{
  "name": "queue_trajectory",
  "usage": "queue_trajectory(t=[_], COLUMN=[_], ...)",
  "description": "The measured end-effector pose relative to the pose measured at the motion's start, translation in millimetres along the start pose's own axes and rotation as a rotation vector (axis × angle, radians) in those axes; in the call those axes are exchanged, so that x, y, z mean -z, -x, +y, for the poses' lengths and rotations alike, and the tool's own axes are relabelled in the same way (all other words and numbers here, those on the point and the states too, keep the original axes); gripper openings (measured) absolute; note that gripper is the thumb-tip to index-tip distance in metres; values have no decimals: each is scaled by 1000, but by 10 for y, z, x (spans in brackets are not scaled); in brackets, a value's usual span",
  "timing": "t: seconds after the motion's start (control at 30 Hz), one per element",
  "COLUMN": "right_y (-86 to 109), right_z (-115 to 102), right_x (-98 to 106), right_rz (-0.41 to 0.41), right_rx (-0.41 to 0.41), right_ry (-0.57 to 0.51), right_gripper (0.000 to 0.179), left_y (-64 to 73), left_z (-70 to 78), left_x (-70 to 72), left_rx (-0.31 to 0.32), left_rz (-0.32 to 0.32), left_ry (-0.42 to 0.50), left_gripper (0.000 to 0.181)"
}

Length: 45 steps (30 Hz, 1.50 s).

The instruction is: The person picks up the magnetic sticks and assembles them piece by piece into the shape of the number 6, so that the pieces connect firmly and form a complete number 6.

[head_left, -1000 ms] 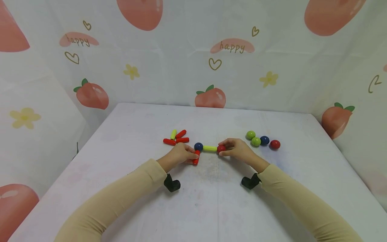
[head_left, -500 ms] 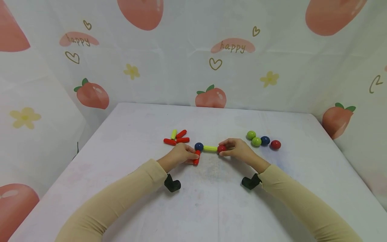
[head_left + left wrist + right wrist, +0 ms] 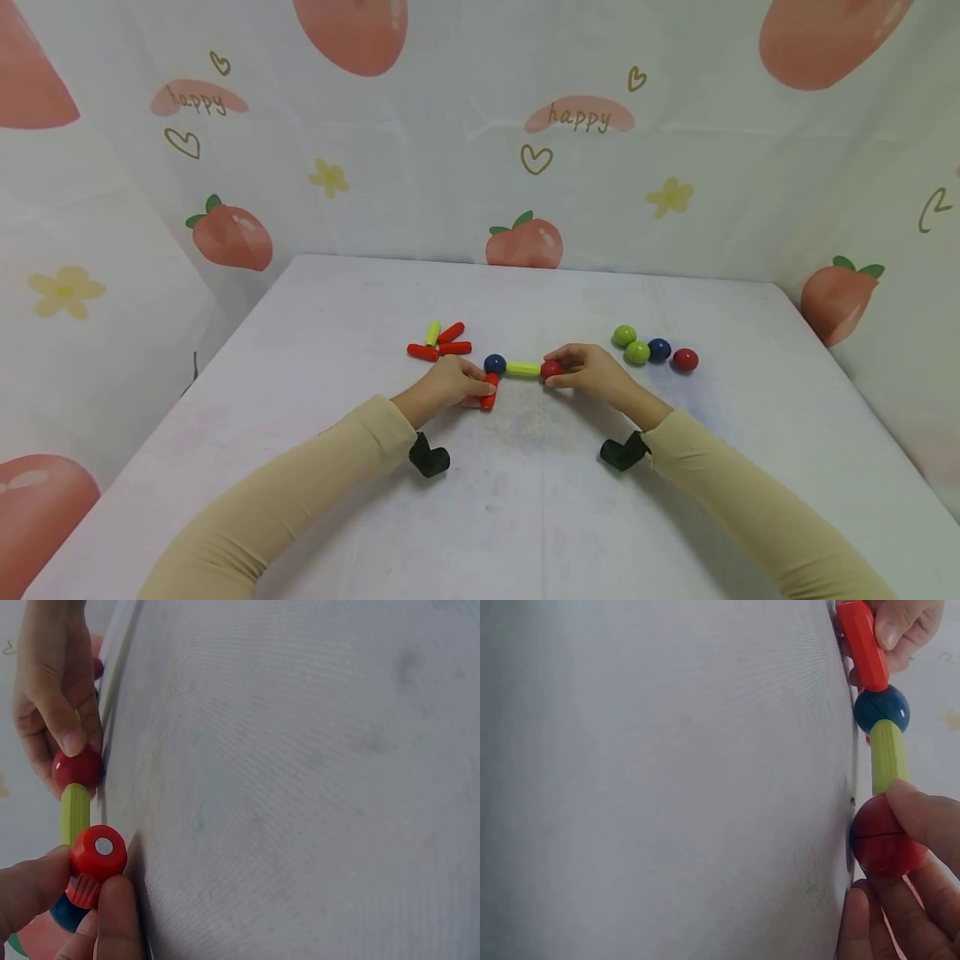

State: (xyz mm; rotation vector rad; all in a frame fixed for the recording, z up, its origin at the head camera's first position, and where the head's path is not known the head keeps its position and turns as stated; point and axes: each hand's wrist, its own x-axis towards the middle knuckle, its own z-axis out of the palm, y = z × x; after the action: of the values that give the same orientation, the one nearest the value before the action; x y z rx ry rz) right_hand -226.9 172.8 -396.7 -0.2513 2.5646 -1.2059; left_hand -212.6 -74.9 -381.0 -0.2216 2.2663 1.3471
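Note:
A joined chain of toy pieces lies between the two hands: a red rod (image 3: 490, 392), a blue ball (image 3: 494, 364), a yellow-green rod (image 3: 522, 368) and a red ball (image 3: 551, 369). My left hand (image 3: 448, 381) pinches the red rod between thumb and fingers; in the left wrist view the free end of this red rod (image 3: 103, 851) shows a round silver disc. The right hand (image 3: 595, 375) grips the red ball, thumb on top of it near the yellow-green rod in the right wrist view, where the red ball (image 3: 885, 836) shows a dark seam.
Beyond the left hand lie several loose red rods (image 3: 455, 347) and one yellow-green rod (image 3: 432, 333). Back right sit two green balls (image 3: 637, 352), a blue ball (image 3: 659, 349) and a red ball (image 3: 686, 360). All rest on a white-covered table (image 3: 525, 500) before a printed cloth backdrop.

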Motion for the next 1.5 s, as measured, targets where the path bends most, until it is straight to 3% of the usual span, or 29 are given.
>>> queue_trajectory(t=[0.53, 0.73, 1.17, 1.5], right_y=[41, 103, 451, 655], right_z=[66, 79, 84, 285], right_x=[95, 277, 797, 1098], right_rz=[14, 64, 169, 282], right_rx=[44, 64, 52, -4], right_ry=[-22, -41, -56, 26], right_gripper=[56, 55, 58, 66], left_y=[-12, -7, -12, 10], left_z=[-10, -10, -10, -5], left_x=[-8, 0, 0, -5], left_rx=[-4, -9, -10, -11], left_rz=[2, 1, 4, 13], left_ry=[-10, -4, -10, -12], left_gripper=[31, 30, 33, 33])
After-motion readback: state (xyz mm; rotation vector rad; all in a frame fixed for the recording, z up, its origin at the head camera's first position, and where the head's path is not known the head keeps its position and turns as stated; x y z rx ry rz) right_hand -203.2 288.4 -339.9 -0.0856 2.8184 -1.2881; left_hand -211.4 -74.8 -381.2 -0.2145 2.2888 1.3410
